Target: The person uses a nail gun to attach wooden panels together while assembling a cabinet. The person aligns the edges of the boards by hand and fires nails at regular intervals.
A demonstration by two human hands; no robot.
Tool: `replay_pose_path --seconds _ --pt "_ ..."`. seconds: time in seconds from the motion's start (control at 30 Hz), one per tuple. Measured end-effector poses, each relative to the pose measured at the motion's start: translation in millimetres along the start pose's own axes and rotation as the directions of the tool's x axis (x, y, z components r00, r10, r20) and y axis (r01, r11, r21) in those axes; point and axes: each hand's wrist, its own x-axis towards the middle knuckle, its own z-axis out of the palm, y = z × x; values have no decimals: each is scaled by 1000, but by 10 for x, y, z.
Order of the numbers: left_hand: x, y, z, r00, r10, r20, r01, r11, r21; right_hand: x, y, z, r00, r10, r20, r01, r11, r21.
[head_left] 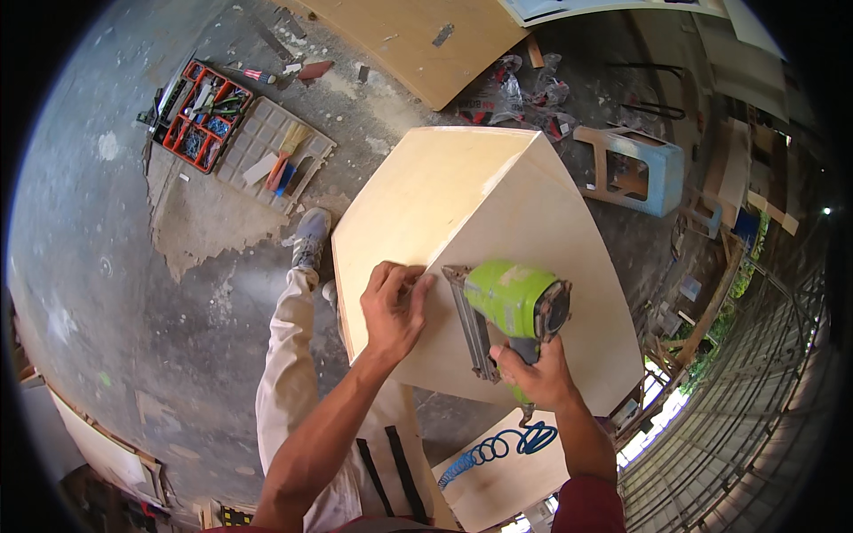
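Note:
A pale plywood box (418, 191) stands in front of me, two of its panels meeting along an edge that runs toward me. My left hand (395, 306) is at that edge, with fingers bent and thumb pressed in against the corner. In my right hand (542, 373) is a green and black nail gun (511, 293), gripped by its handle. The gun's nose lies close to the edge, just right of my left fingertips; whether it touches the wood I cannot tell. A coiled blue air hose (484, 451) hangs below the handle.
On the floor at left lie an orange-and-black organizer (206, 115) of small hardware and its lid (253, 147), with a paintbrush (286, 153) on it. A wooden panel (418, 40), plastic bags (506, 93) and a blue frame (653, 178) are beyond the box. My foot (311, 235) is beside it.

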Motion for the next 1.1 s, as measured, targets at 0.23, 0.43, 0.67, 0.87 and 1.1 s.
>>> replay_pose_path --seconds 0.23,0.43,0.67,0.87,1.1 --pt "-499 -204 -596 989 -109 98 105 994 43 -126 160 187 999 -12 41 16 996 -90" --pt "-542 -305 -646 995 -19 96 15 999 43 -75 138 259 992 -120 34 123 984 -126" --pt "-545 -333 -627 995 -22 95 20 999 24 -62 179 237 989 -133 60 141 978 -151" --pt "-539 -350 -630 994 -14 113 12 1000 19 -75 133 244 995 -91 36 95 987 -131" --pt "-532 -355 -646 992 -18 125 18 1000 6 -135 238 249 999 34 6 -33 988 -153"
